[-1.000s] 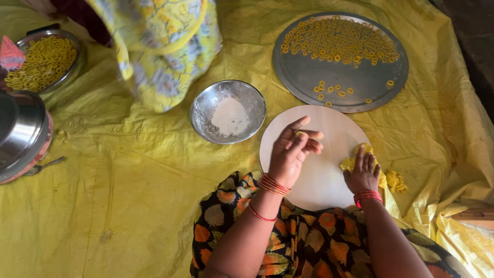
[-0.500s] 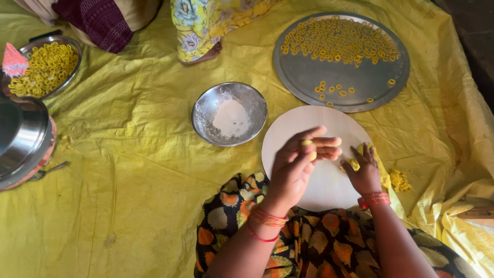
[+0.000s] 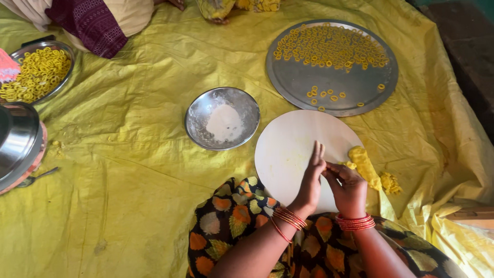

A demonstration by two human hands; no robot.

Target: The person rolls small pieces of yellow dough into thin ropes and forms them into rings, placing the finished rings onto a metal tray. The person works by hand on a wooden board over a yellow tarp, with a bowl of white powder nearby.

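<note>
Home floor kitchen: yellow sheet (image 3: 128,170), steel tray (image 3: 309,87), flour bowl (image 3: 198,121).

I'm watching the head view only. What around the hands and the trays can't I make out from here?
- Whatever sits between the left hand and right hand: palms pressed together hide it.
- Lower part of the white round board: covered by both hands.
- Steel vessel at left: cut off by the frame edge.
- Small tray of yellow rings: partly cut off at left.
- Each hand's grip: cannot tell.

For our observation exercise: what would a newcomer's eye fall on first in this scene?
The bright yellow sheet covering the floor, and on it the large round steel tray of small yellow dough rings at upper right. Next, the left hand and right hand pressed together over the white round board, beside a yellow dough lump.
</note>
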